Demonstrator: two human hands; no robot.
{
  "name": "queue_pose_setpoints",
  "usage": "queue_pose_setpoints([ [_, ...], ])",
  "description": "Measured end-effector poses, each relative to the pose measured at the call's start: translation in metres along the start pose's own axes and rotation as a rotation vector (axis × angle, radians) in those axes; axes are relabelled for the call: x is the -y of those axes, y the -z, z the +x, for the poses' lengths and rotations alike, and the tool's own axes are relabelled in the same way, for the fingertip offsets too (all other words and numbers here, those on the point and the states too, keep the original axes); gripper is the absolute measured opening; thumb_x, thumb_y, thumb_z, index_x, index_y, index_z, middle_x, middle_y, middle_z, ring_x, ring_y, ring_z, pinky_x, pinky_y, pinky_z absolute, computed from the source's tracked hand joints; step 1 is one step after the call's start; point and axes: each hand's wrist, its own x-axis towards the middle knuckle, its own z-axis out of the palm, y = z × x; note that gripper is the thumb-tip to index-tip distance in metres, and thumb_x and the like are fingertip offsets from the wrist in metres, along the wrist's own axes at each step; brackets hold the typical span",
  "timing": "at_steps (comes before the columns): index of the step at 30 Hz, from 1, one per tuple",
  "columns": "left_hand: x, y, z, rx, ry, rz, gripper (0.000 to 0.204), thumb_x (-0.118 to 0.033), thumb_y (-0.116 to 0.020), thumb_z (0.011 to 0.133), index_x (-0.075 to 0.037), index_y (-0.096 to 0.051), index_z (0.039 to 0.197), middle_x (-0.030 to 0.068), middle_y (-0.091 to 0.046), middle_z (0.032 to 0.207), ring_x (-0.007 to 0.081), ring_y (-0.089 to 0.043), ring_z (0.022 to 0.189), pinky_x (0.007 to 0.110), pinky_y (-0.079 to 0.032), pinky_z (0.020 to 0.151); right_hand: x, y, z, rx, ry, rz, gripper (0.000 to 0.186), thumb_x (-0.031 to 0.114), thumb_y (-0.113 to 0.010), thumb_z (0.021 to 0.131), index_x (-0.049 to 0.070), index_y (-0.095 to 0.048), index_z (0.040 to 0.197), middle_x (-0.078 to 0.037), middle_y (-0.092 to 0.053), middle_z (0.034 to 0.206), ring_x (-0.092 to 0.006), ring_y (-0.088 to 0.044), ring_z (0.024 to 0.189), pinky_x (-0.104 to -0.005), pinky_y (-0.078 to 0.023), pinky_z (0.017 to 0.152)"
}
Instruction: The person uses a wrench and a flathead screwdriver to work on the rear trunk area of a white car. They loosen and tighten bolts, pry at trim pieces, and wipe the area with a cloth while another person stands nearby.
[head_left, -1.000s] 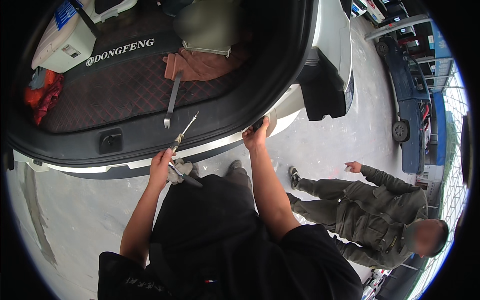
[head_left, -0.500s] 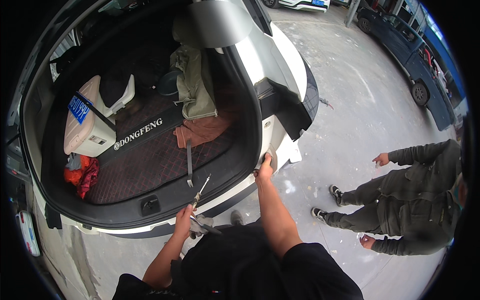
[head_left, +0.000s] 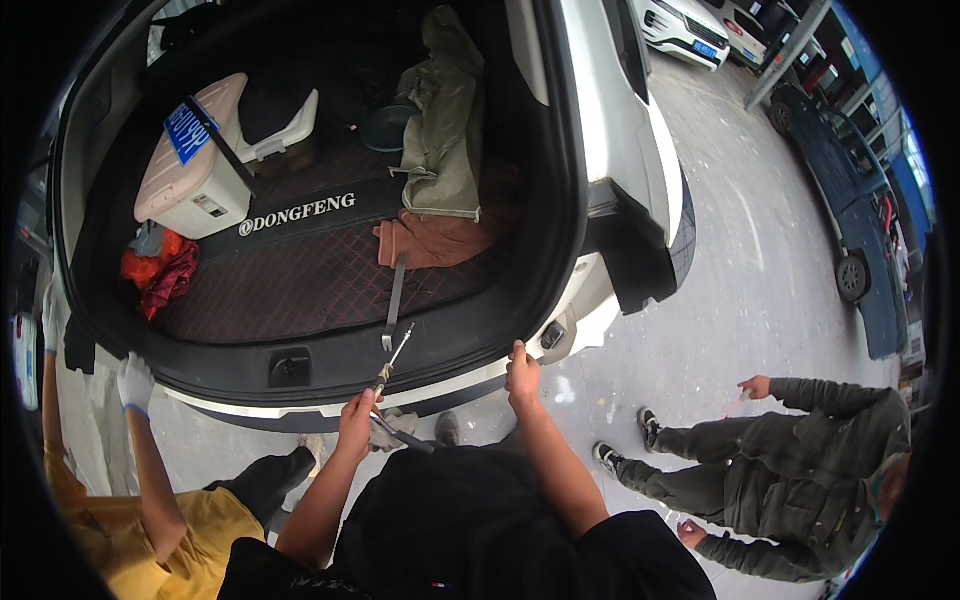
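My left hand (head_left: 356,424) is closed around a slim metal-shafted tool (head_left: 399,350), whose thin tip points up toward the trunk sill. Below those fingers are a dark curved handle (head_left: 408,437) and a grey glove (head_left: 392,428); I cannot tell whether both are gripped. My right hand (head_left: 522,378) is closed with the thumb up, close to the white rear corner of the car (head_left: 580,300). Whatever its fingers hold, if anything, is hidden. Just beyond it, a small dark fitting (head_left: 553,335) shows in the white body.
The open trunk holds a white box (head_left: 205,205), red cloth bundle (head_left: 165,275), green canvas (head_left: 440,140), brown cloth (head_left: 440,240) and flat metal bar (head_left: 394,300). A dark trim piece (head_left: 635,260) juts out. One co-worker in yellow (head_left: 190,530) and another in dark clothes (head_left: 790,450) stand nearby.
My right hand has drawn back from the white rear corner, uncovering the dark fitting. The view has shifted, and a co-worker in yellow with white gloves now shows at left. My left hand keeps its tool.
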Motion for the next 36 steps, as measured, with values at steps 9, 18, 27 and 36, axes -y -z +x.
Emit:
queue_pose_setpoints([
  [9,0.045,0.067,-0.035,-0.27,0.003,-0.295,0.037,-0.038,-0.054,0.096,-0.002,-0.063,0.102,0.0006,-0.057,0.079,0.0077,-0.049,0.076,0.024,-0.041,0.068,0.014,-0.214,-0.008,0.276,0.486,-1.161,0.047,0.039,-0.065,0.082,0.003,-0.055,0.111,-0.019,-0.067,0.099,-0.0383,-0.065,0.09,-0.0453,-0.054,0.078],
  [18,0.006,0.055,0.028,-0.168,0.235,-0.619,0.041,-0.051,-0.056,0.091,-0.011,-0.061,0.1,0.0033,-0.055,0.078,0.0162,-0.054,0.074,0.035,-0.049,0.069,0.003,-0.191,-0.012,0.394,0.326,-0.573,0.025,0.013,-0.054,0.084,-0.001,-0.046,0.103,-0.017,-0.063,0.073,-0.0304,-0.067,0.066,-0.0418,-0.054,0.058],
  [27,-0.008,0.008,0.157,-0.145,0.314,-0.482,0.028,-0.035,-0.053,0.096,-0.009,-0.058,0.103,0.0077,-0.062,0.08,0.0212,-0.059,0.077,0.039,-0.051,0.073,-0.014,0.089,-0.06,0.252,0.369,-0.762,0.036,0.033,-0.048,0.094,-0.001,-0.057,0.101,-0.028,-0.061,0.083,-0.0477,-0.058,0.077,-0.0496,-0.047,0.072],
  [36,-0.038,-0.068,0.087,0.101,0.059,0.225,0.015,-0.014,-0.06,0.09,-0.001,-0.06,0.098,0.0011,-0.052,0.068,0.0096,-0.049,0.062,0.025,-0.041,0.058,-0.015,0.157,-0.068,0.041,0.391,-0.879,0.031,0.018,-0.043,0.091,-0.001,-0.049,0.115,-0.029,-0.063,0.084,-0.0472,-0.06,0.08,-0.0556,-0.046,0.074],
])
